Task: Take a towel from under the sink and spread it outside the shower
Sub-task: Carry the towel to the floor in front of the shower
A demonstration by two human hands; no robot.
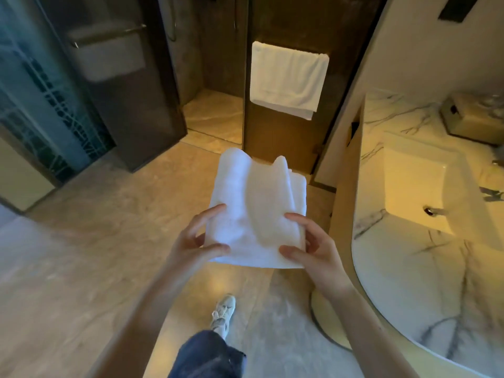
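A folded white towel [253, 208] is held out in front of me above the marble floor, its top layers loosening and curling upward. My left hand [195, 245] grips its near left corner, thumb on top and fingers underneath. My right hand [311, 246] pinches the near right corner the same way. The shower [212, 77] lies straight ahead, a dark stall with an open entrance and a low tiled threshold. The sink [420, 186] sits in a marble counter on my right.
A second white towel [286, 80] hangs on a rail on the dark glass panel beside the shower entrance. A frosted patterned glass door [41, 105] stands at the left. A tissue box [471, 115] rests on the counter. My shoe [225, 312] is on the floor below.
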